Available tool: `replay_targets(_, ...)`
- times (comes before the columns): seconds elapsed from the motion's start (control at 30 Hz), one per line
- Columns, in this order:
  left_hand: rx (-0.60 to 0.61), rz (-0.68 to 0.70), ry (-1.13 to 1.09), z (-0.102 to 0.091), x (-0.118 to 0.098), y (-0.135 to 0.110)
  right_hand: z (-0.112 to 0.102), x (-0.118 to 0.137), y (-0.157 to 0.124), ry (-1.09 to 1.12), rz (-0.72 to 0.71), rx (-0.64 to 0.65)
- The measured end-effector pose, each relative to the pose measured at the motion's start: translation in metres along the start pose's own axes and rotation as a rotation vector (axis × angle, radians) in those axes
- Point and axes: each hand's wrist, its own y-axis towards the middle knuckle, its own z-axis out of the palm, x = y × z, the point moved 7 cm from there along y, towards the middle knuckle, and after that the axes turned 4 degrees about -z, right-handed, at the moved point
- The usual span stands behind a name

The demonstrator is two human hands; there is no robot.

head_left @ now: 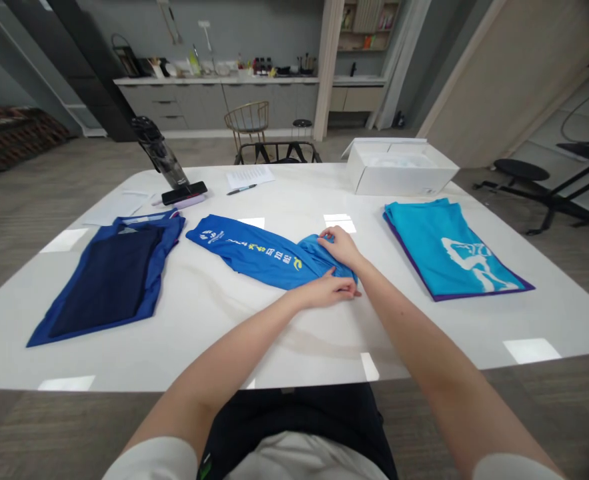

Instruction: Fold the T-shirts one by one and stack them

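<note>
A blue shirt (pixel 259 252) with white and yellow lettering lies in a long folded strip on the table, a white logo at its left end. Its right end is bunched, showing a lighter blue side. My right hand (pixel 341 247) pinches the cloth at the far edge of this end. Close below it, my left hand (pixel 324 292) rests on the near edge, fingers curled at the fabric; part of the cloth there is hidden by the hands.
Dark and blue folded garments (pixel 107 280) lie at left; a turquoise folded shirt (pixel 449 247) lies on purple cloth at right. Behind are a white box (pixel 399 177), a paper (pixel 249 176), a pen (pixel 241 190) and a handheld vacuum (pixel 167 163) on the white table (pixel 254 340).
</note>
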Motion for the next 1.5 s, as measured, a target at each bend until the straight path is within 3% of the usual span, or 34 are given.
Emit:
replay_targets(0.1, 0.085, 0.104, -0.095, 0.018, -0.024, -0.001, -0.004, 0.023, -0.011, -0.187, -0.178, 0.096)
replay_targets(0.2, 0.008, 0.032, -0.136, 0.007, -0.027, -0.017, 0.013, 0.035, -0.029, -0.139, -0.241, 0.296)
replay_targets(0.27, -0.224, -0.181, 0.016, -0.023, -0.008, -0.038, 0.024, 0.039, -0.042, -0.131, -0.241, 0.366)
replay_targets(0.37, -0.681, -0.570, 0.489, -0.083, 0.025, -0.092, 0.034, 0.045, -0.057, -0.251, -0.228, 0.355)
replay_targets(0.4, -0.782, -0.682, 0.598, -0.098, 0.035, -0.109, 0.035, 0.048, -0.061, -0.288, -0.223, 0.346)
replay_targets(0.47, -0.827, -0.846, 0.688, -0.115, 0.060, -0.132, 0.038, 0.055, -0.069, -0.327, -0.217, 0.347)
replay_targets(0.57, -0.718, -0.973, 0.614, -0.121, 0.096, -0.139, 0.042, 0.066, -0.080, -0.344, -0.223, 0.368)
replay_targets(0.67, -0.665, -0.934, 0.587, -0.124, 0.111, -0.124, 0.044, 0.072, -0.089, -0.346, -0.215, 0.387)
replay_targets(0.87, -0.595, -0.686, 0.617, -0.137, 0.120, -0.073, 0.043, 0.082, -0.105, -0.347, -0.156, 0.391)
replay_targets(1.07, -0.472, -0.484, 0.701, -0.157, 0.134, -0.016, 0.056, 0.093, -0.096, -0.261, -0.123, 0.360)
replay_targets(1.2, -0.436, -0.484, 0.727, -0.171, 0.145, 0.007, 0.058, 0.093, -0.088, -0.128, -0.036, 0.379)
replay_targets(1.33, -0.445, -0.480, 0.722, -0.182, 0.153, 0.020, 0.052, 0.093, -0.105, -0.004, 0.090, 0.479)
replay_targets(1.5, -0.457, -0.457, 0.711, -0.193, 0.163, 0.036, 0.043, 0.106, -0.122, 0.052, 0.080, 0.558)
